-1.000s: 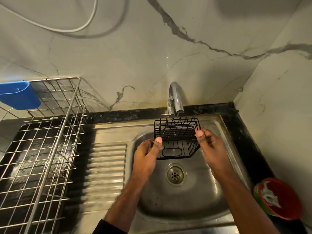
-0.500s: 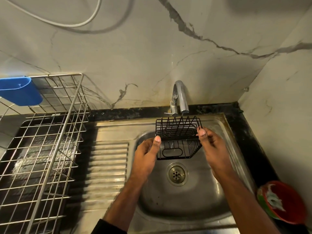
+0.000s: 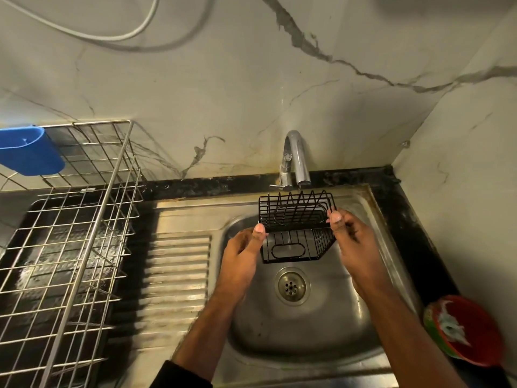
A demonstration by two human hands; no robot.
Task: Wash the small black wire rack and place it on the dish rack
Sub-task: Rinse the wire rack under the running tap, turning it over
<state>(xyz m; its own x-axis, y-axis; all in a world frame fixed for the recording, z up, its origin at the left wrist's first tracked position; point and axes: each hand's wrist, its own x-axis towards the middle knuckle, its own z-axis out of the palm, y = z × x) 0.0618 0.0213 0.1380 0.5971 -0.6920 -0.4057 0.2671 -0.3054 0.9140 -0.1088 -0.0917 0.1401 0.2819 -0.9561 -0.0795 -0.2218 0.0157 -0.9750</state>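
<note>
Now, leftmost sits your dish rack; over the sink, your left hand pinches the black wire rack at its left edge, your right hand pinching its right edge below the faucet.

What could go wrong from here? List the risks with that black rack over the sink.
1. The small black wire rack is held only by fingertips of the left hand and right hand; if wet, it might slip into the sink.
2. No water visibly runs from the tap, so it may go unrinsed.
3. The dish rack sits far left; drips could cross the drainboard.
</note>
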